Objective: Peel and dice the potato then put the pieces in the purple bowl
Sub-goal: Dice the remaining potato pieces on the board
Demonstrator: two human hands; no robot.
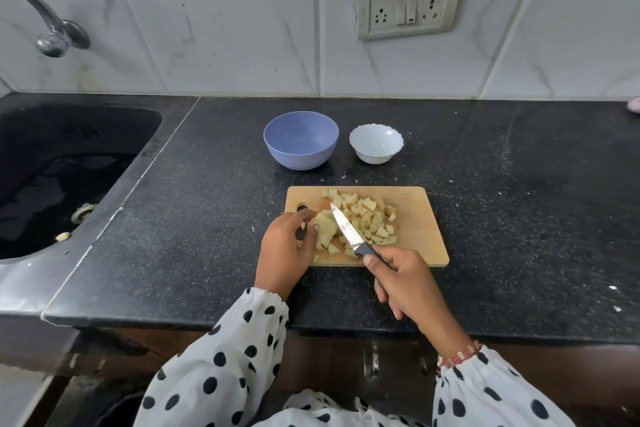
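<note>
Dicing on the board, both my hands low at its near edge.

My right hand (405, 279) hangs over the near rim of the cutting board (420, 236), with bare black counter (519, 201) open to its right and behind it; its wrist angles in from the lower right and its fingers wrap tight round the dark handle of the knife (348, 234), blade tilted up and away to the left. Just left of the blade, my left hand (285, 250) lies knuckles up, fingers curled onto an uncut potato chunk (325, 225). The diced potato pieces (372, 218) are heaped just beyond the blade. Farther beyond, off the board, stand the purple bowl (300, 140) and, right of it, a white bowl (376, 143). The sink (52, 180) lies well left.
</note>
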